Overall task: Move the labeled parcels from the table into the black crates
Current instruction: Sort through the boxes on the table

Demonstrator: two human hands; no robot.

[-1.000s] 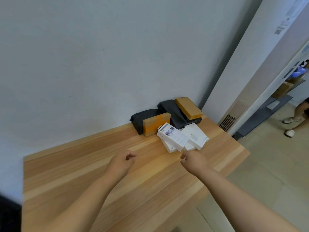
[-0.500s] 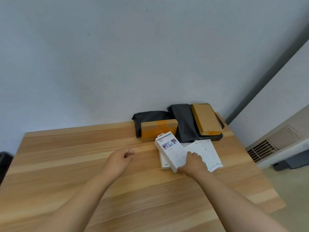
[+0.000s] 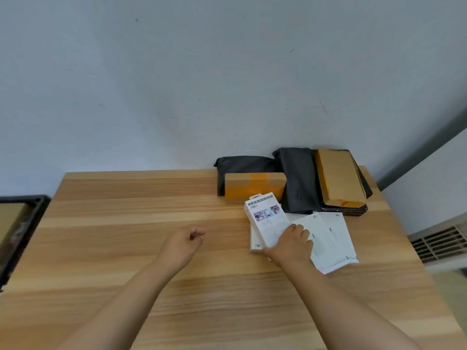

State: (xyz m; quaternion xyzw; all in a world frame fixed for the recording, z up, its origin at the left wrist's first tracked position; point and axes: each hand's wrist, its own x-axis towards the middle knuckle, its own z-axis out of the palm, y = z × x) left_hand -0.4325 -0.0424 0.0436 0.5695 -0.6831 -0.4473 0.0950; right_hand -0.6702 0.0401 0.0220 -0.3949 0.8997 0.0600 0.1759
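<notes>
Pale wood made up the table (image 3: 126,248), and the parcels sat bunched at its far right corner against the wall. The right hand (image 3: 290,245) rested on the near end of a white printed box (image 3: 267,223), fingers curled over its right edge and gripping it; that box lay atop another white box (image 3: 255,245), whose near left corner showed beside the hand. Just right of the printed box lay two flat white packets (image 3: 328,238), overlapping. Beyond the printed box, touching its far end, stood a brown carton with orange tape (image 3: 255,186), backed by a dark grey bag (image 3: 242,164). Right of that carton lay a second dark bag (image 3: 298,183) and a larger brown carton (image 3: 338,178) on a black tray. The left hand (image 3: 183,245) hovered left of the printed box, well apart, loosely curled and holding nothing. A black crate (image 3: 32,205) showed past the table's left edge.
</notes>
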